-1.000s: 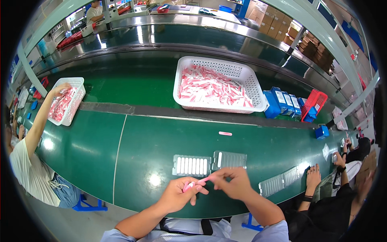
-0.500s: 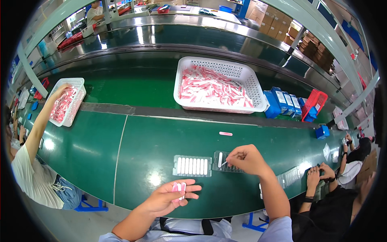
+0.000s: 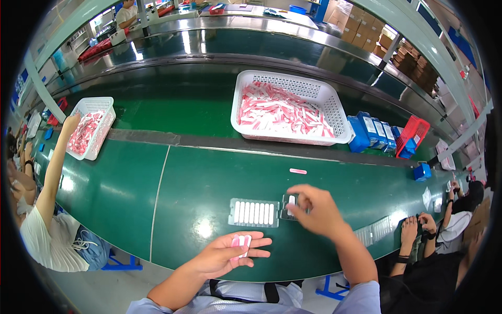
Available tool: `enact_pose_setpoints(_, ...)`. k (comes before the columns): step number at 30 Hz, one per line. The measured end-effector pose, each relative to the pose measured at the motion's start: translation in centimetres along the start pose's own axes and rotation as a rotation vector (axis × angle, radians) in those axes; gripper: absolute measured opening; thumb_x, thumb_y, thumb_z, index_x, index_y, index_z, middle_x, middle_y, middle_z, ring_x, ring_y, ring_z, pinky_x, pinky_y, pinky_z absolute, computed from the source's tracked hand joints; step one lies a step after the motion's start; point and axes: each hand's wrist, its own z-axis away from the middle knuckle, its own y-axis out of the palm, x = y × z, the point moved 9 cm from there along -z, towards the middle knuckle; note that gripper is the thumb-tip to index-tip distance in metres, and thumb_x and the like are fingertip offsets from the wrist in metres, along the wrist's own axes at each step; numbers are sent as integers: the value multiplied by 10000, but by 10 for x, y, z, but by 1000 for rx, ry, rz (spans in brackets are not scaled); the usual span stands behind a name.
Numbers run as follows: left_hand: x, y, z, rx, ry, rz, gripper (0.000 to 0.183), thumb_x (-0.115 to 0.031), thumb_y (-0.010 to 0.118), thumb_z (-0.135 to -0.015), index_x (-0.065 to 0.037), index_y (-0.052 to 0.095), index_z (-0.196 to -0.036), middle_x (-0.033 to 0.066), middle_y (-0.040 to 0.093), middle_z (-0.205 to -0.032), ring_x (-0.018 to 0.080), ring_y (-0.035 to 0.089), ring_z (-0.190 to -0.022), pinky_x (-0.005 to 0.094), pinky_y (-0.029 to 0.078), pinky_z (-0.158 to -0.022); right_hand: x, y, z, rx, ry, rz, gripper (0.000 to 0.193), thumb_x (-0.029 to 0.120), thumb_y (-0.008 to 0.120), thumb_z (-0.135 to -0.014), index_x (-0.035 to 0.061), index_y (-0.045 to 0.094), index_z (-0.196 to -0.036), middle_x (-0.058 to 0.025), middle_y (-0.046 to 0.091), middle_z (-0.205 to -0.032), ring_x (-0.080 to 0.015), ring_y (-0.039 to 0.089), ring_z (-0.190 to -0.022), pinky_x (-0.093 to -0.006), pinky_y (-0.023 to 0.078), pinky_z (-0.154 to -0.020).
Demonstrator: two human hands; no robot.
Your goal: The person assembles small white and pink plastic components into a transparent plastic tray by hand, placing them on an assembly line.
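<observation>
My left hand (image 3: 222,255) is closed, palm up, with several pink-and-white flat sticks (image 3: 241,246) fanned under its thumb. My right hand (image 3: 323,213) hovers over a clear plastic tray (image 3: 284,213), thumb and index finger spread apart; no stick shows between them. One white stick (image 3: 291,201) lies in that tray, and the hand covers most of its other slots. Just left of it sits a second clear tray (image 3: 232,215), its slots holding a row of white sticks. Beyond the trays, a single pink stick (image 3: 298,171) rests on the green table.
A large white basket (image 3: 240,128) heaped with pink-and-white sticks stands behind, beside blue boxes (image 3: 361,137) and a red basket (image 3: 413,132). At left, a co-worker's hand reaches into a smaller white basket (image 3: 107,118). Another co-worker's hands (image 3: 409,230) are near clear trays (image 3: 374,232) at right.
My right thumb and index finger have parted from a pinch on a small white stick over the right tray. The left hand keeps its sticks. The whole view has shifted slightly.
</observation>
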Motion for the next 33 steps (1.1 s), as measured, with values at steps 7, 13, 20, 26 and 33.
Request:
enact_pose_setpoints(7,21,16,-13,99,-41,-230,454,-166,493,-1070,40,420,-1468,189,491,-1488,279,617,-1225,318,551,-848,52,55,34,223,-108,-285,246,195,785,-844,94,719,-1058,-22,536,-654,-159,501,-580,-314,415,-546)
enact_pose_setpoints(13,18,-4,-13,9,-2,-300,417,-151,504,-1065,25,462,-1441,222,568,-1408,269,670,-1130,313,562,-782,-4,44,37,116,300,-1012,61,32,680,-933,-25,694,-948,-59,702,-821,-65,632,-737,-197,472,-636)
enact_pose_setpoints(20,20,-3,-18,17,11,-246,383,-115,496,-1063,13,479,-1423,218,573,-1401,266,677,-1119,305,568,-768,-20,14,27,78,358,-856,33,6,683,-897,-12,689,-924,-81,707,-773,-79,629,-614,-217,453,-519)
enact_pose_setpoints(26,23,-5,-18,18,-15,-298,375,-108,493,-1063,6,481,-1421,220,560,-1414,267,669,-1138,307,571,-775,-60,8,-2,260,379,-594,8,5,681,-857,4,673,-856,-48,692,-721,-76,596,-563,-231,438,-492)
enact_pose_setpoints(33,27,1,-17,53,-27,-316,392,-85,465,-1063,8,449,-1443,212,560,-1419,271,663,-1146,309,565,-785,-54,3,-17,250,193,-127,194,53,757,-763,13,645,-917,-23,585,-660,-123,547,-572,-292,435,-539)
